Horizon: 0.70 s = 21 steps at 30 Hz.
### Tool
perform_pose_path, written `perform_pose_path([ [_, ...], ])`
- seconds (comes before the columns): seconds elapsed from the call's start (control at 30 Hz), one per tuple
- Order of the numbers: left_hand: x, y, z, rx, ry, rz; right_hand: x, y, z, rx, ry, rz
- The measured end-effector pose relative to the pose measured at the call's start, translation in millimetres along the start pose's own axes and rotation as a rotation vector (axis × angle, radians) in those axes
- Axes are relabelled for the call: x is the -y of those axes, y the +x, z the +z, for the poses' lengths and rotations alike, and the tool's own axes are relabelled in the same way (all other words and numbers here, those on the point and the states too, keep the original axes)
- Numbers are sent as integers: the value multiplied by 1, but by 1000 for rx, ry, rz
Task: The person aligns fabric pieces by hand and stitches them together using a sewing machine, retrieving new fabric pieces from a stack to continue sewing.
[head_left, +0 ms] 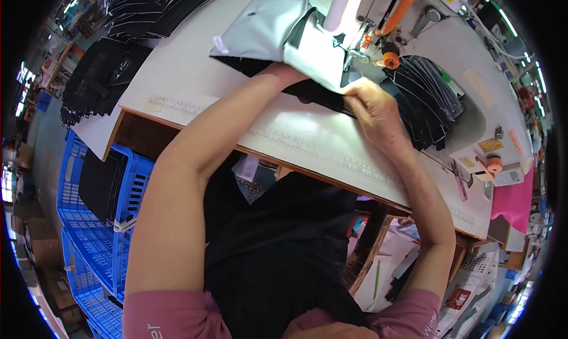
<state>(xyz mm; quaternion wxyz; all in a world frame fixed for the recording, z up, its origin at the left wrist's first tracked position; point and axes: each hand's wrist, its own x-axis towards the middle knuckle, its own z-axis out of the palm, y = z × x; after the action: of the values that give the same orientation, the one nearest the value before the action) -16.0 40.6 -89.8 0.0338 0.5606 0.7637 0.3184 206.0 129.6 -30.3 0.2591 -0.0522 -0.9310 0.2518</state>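
A silver-grey and black sewn fabric piece, like a pouch or bag panel, lies on the white sewing table with one edge at the sewing machine's needle area. My left hand reaches beneath this piece; its fingers are hidden by the fabric. Close to the needle area, my right hand pinches the near corner of the piece between thumb and fingers. Black fabric hangs below the silver side, between both hands.
Stacked black pieces lie under the machine arm. More black stacks rest at the left. A ruler strip runs along the table's front. Pink-handled snips lie at right; blue crates stand lower left.
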Motion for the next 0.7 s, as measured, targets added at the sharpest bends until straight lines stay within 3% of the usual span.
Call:
perform_pose_path([
  [0.1, -1, -19, -16, 60, -118, 33, -4, -4, 1, -5, -18, -100],
  [0.17, -25, -49, -47, 389, 309, 105, -11, -9, -1, 0, -34, -201],
  [0.27, -80, -73, -101, 464, 366, 21, -13, -8, -8, 53, -34, -147],
  [0.33, -83, -82, -112, 309, 261, 378, -10, -6, -10, 131, -28, -120],
  [0.37, -79, -78, -107, 309, 256, 380, -10, -6, -9, 133, -31, -116],
  [0.5, -54, -41, -59, -157, 452, 778, -12, -9, -9, 104, 3, -145],
  [0.7, -42, -38, -59, -94, 394, 799, -10, -8, -8, 95, 131, -34],
])
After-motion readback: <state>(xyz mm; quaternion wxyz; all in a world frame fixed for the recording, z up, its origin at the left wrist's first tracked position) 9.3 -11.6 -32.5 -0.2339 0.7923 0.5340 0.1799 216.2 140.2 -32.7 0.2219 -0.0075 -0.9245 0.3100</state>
